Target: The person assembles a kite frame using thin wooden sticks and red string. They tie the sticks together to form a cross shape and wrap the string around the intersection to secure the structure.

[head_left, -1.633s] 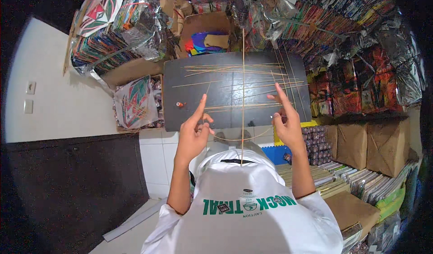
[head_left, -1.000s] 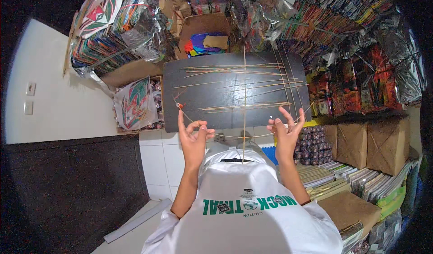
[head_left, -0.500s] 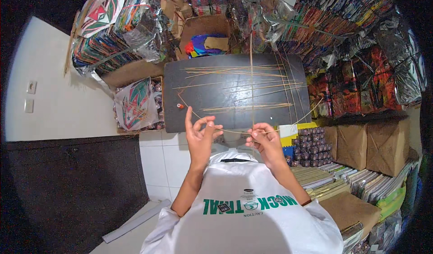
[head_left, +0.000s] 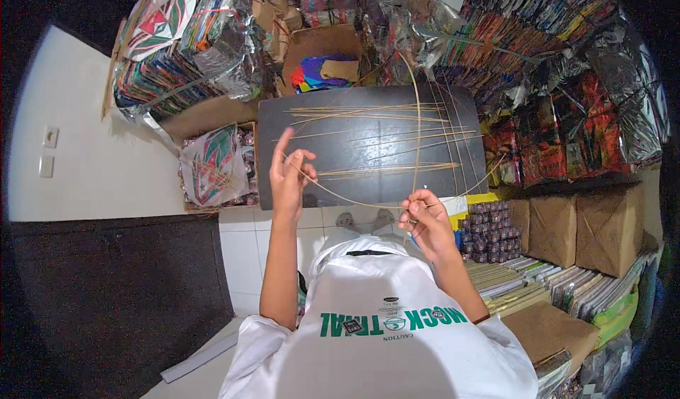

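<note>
Thin bamboo sticks are in both my hands, above the near edge of a dark table (head_left: 275,112). My right hand (head_left: 429,223) pinches the crossing of a bowed bamboo stick (head_left: 347,196) and a long upright-looking bamboo stick (head_left: 418,115), which bends over the table. My left hand (head_left: 287,183) holds the bowed stick's left part with its fingers partly curled; the index finger points up and away. The exact grip of the left thumb is hidden. Several loose bamboo sticks (head_left: 382,170) lie in groups across the tabletop.
Past the table stands an open cardboard box (head_left: 322,41) with coloured material inside. Wrapped stacks (head_left: 510,45) fill the far right. At the right are small dark stacked pieces (head_left: 489,232) and brown boxes (head_left: 608,229); a box with a printed sheet (head_left: 214,165) stands left.
My left hand has moved left and away, its fingers shifting along the bowed stick. My right hand has moved slightly right. The long stick now bends, and the orange spool is hidden behind my left hand.
</note>
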The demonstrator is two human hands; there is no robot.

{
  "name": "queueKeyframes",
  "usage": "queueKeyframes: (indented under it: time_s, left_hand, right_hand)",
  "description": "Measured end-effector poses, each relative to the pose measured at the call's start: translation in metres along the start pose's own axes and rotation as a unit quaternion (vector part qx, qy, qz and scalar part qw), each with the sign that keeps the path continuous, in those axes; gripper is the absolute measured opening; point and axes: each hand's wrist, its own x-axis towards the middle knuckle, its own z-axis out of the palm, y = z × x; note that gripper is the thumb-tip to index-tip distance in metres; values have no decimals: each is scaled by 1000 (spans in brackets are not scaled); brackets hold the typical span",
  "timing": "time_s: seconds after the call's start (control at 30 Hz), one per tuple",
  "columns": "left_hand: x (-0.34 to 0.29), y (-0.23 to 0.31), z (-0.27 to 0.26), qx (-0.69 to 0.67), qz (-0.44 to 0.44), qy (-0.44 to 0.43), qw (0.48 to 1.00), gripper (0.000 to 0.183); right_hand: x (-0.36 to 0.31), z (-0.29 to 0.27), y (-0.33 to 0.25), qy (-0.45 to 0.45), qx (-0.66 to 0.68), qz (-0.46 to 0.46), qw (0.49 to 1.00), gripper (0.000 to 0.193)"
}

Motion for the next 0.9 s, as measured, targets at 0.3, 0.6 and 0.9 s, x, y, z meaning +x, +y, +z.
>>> queueKeyframes:
  time_s: [0.3, 0.6, 0.9]
  left_hand:
    - [-21, -28, 0, 105, -7, -52, 993, 29]
    - [-49, -34, -23, 159, -60, 24, 985, 37]
    - [-50, -1, 2, 106, -12, -32, 994, 53]
  right_hand:
    - [-1, -1, -2, -10, 68, -45, 997, 16]
    - [1, -5, -9, -23, 46, -63, 997, 16]
    - [4, 10, -3, 1, 38, -26, 999, 16]
